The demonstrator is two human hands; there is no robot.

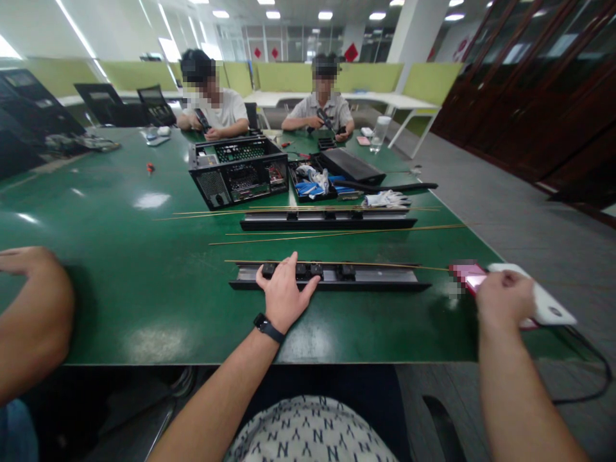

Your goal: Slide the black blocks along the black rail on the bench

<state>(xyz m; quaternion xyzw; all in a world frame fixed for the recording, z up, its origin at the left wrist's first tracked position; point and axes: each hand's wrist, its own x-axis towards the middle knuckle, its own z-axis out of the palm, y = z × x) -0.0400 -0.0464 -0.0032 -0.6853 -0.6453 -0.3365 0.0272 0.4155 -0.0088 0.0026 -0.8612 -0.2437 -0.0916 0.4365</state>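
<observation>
My left hand point(285, 292), with a dark watch point(268, 327) on the wrist, lies over a long black and silver channel rail point(380, 277). Its fingers are spread across black blocks point(308, 271) seated in the rail, touching them. A thin brass-coloured rod point(394, 265) runs along the rail's far edge towards the right. My right hand point(505, 298) is closed above a pink-edged phone point(466, 274) and a white flat device point(551, 305) at the table's right side. Whatever its curled fingers hold is hidden.
A second rail point(332, 221) and several thin rods point(337, 237) lie farther back. Behind them are an open computer case point(240, 170), gloves point(385, 199) and a black box point(351, 165). Two people sit opposite; another person's arm point(38, 314) rests at left. A black cable point(590, 350) hangs at right.
</observation>
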